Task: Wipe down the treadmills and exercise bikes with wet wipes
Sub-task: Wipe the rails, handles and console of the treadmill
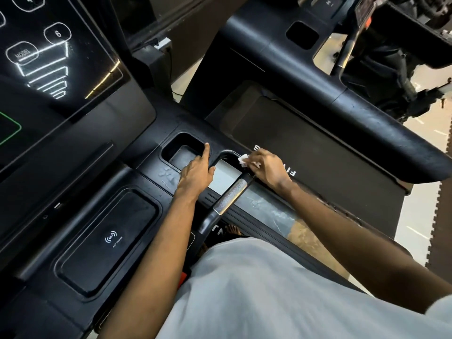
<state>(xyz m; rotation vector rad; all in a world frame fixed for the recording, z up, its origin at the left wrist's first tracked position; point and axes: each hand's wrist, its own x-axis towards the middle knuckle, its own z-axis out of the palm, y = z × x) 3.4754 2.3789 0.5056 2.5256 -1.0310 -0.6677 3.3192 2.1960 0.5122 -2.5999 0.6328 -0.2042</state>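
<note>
I stand on a black treadmill [151, 192] and look down at its console. My right hand [264, 168] is shut on a small white wet wipe [243, 159], pressed against the top bend of the black handlebar [227, 157] that has a silver sensor grip [231, 195]. My left hand [197, 171] rests flat on the console, fingers spread, its index finger on the rim of the cup holder recess [182, 149]. Wet smears show on the console beside my left wrist.
A wireless charging tray [107, 241] lies at lower left. The glossy touch screen [49, 57] fills the upper left. A second treadmill's belt [330, 167] and side arm [367, 113] run to the right. Black puzzle floor mats [437, 223] lie at far right.
</note>
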